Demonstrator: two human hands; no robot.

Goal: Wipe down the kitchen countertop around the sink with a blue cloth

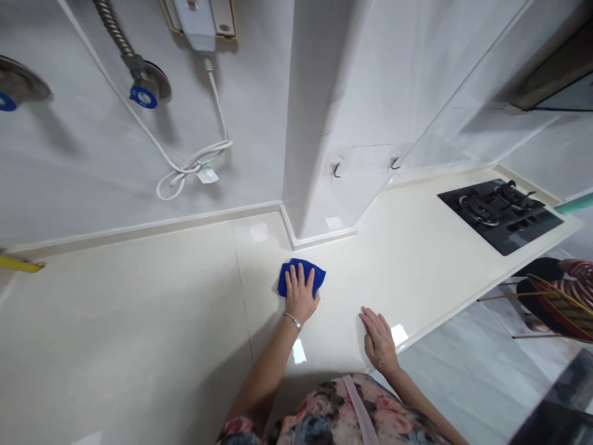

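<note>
A folded blue cloth (319, 278) lies on the cream countertop (185, 309), just in front of the corner of the white wall pillar. My left hand (301, 295) rests flat on top of the cloth with its fingers spread, pressing it to the surface. A bracelet is around the left wrist. To the right, near the counter's front edge, my right hand (380, 340) lies on the bare countertop with its fingers stretched out and nothing in them.
A black gas stove (500, 213) is set in the counter at the right. Two hooks are on the pillar (324, 123). A looped white cable (169, 179) hangs above the counter. A yellow object (18, 263) is at the far left. Beyond the front edge is the floor.
</note>
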